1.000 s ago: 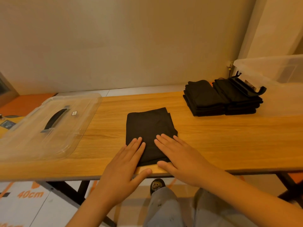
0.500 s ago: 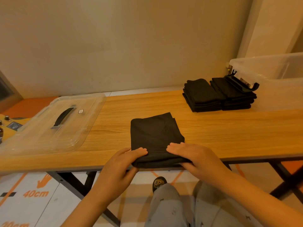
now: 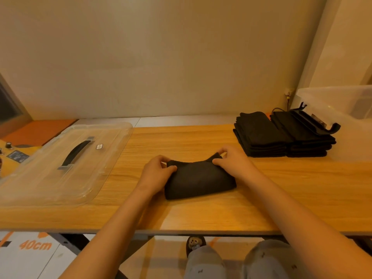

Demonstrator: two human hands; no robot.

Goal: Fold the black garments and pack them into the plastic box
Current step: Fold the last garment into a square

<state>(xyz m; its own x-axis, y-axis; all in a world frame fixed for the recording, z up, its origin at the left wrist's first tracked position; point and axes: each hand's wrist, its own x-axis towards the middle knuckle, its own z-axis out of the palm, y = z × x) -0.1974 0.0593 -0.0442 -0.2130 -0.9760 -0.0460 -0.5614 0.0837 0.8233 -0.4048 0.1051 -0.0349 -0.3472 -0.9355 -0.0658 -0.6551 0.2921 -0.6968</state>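
wooden table [image 3: 201, 214] with a clear lid [image 3: 40, 178] on the left, plastic box [image 3: 342, 101] far right, folded stacks [image 3: 261, 135] just beside it, and mid-table a black garment [image 3: 199, 180] whose far corners the left hand [image 3: 155, 176] and right hand [image 3: 233, 164] are each pinching

1 wide-angle camera sits on the person's head and looks forward and down across the wooden table [image 3: 201, 214], with the wall [image 3: 161, 57] filling the upper half of the view. It is near. The left hand [image 3: 159, 172] and right hand [image 3: 231, 162] reach in from 7 and 5 o'clock to pinch the black garment [image 3: 199, 180] at the centre, and the knees [image 3: 205, 260] show below the table's near edge at 6 o'clock. The wide lens also takes in the clear lid [image 3: 50, 178] at 9 o'clock, the stacks of black garments [image 3: 259, 135] at 2 o'clock, and the plastic box [image 3: 342, 97] at 3 o'clock.
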